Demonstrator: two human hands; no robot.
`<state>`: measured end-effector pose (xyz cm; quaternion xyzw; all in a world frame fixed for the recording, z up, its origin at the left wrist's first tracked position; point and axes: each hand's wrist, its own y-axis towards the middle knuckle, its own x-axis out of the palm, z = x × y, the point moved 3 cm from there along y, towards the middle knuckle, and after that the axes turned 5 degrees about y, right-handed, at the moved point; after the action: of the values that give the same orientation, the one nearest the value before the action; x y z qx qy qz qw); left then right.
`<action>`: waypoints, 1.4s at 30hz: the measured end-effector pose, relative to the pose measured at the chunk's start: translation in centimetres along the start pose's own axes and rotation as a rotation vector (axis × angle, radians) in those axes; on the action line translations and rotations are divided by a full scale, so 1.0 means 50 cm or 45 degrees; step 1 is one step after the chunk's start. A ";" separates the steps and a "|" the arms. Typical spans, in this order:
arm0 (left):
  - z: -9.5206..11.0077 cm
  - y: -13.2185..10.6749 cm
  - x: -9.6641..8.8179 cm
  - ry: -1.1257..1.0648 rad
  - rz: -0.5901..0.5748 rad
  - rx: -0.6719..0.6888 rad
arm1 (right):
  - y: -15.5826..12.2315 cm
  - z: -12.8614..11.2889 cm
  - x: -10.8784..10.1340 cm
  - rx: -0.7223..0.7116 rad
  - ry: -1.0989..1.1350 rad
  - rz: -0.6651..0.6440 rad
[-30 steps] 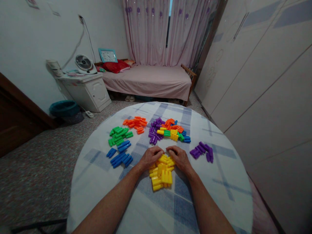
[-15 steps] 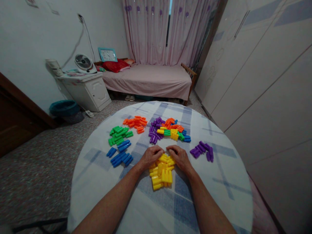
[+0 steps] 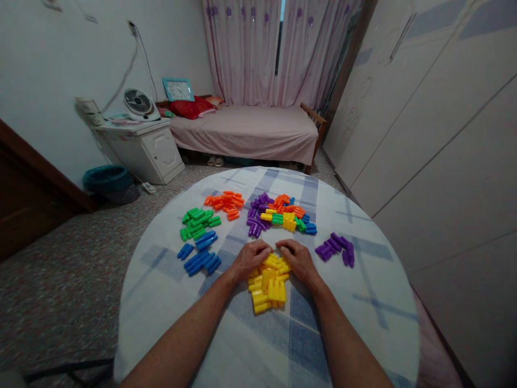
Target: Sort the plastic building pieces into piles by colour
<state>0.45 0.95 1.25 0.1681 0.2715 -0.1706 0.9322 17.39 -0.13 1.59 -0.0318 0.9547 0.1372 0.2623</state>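
A heap of yellow plastic pieces [image 3: 269, 288] lies on the round table [image 3: 355, 323] covered by a white and blue checked cloth. My left hand [image 3: 250, 257] rests on the heap's far left side with its fingers curled over the pieces. My right hand [image 3: 298, 258] sits on the far right side, fingers curled the same way. The fingertips of both hands nearly meet above the heap. Whether either hand grips a single piece is hidden.
Sorted piles lie farther out: blue pieces [image 3: 200, 256], green pieces [image 3: 197, 222], orange pieces [image 3: 225, 202], purple pieces [image 3: 336, 249] and a mixed pile [image 3: 280, 214]. Beyond the table stand a bed [image 3: 246, 132], a white cabinet with a fan [image 3: 137, 143] and wardrobes [image 3: 436, 118].
Both hands stay cupped round the yellow heap; the view has shifted only slightly.
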 end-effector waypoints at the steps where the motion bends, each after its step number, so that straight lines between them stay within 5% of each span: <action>1: 0.001 0.000 0.000 -0.001 0.000 -0.002 | 0.000 0.000 0.000 0.000 0.001 0.000; 42: 0.004 -0.002 -0.003 -0.003 -0.007 0.000 | 0.000 -0.005 -0.002 0.012 0.024 -0.013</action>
<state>0.40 0.78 1.47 0.1671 0.2707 -0.1734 0.9320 17.35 -0.22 1.82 -0.0365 0.9575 0.1312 0.2543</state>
